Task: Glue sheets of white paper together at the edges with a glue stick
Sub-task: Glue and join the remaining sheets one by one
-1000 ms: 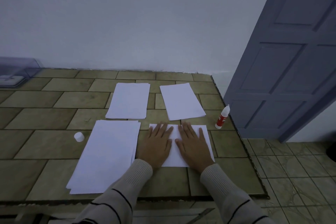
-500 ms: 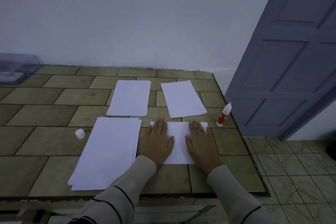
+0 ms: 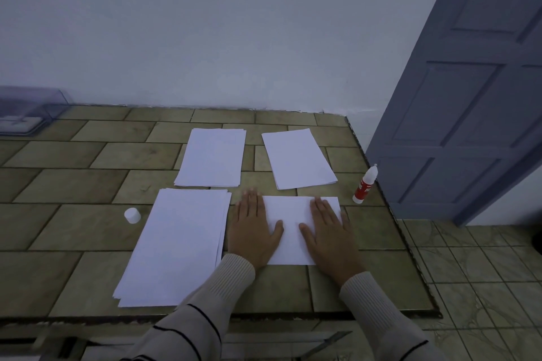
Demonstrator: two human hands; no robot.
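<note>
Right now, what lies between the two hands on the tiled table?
In the head view, only a bare strip of the white sheet shows between the left hand and right hand; both press flat on it.

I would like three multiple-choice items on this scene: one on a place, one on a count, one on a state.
1. Where does the glue stand?
A. right table edge
B. beside the box
C. on the big stack

2. How many paper piles or sheets lie on the table?
A. two
B. four
C. six

3. How are the hands?
A. fists
B. flat, pressing the sheet
C. holding the cap

Key: 1 A, it stands near the door; 2 B, four separate; 3 B, left hand and right hand lie spread.
</note>
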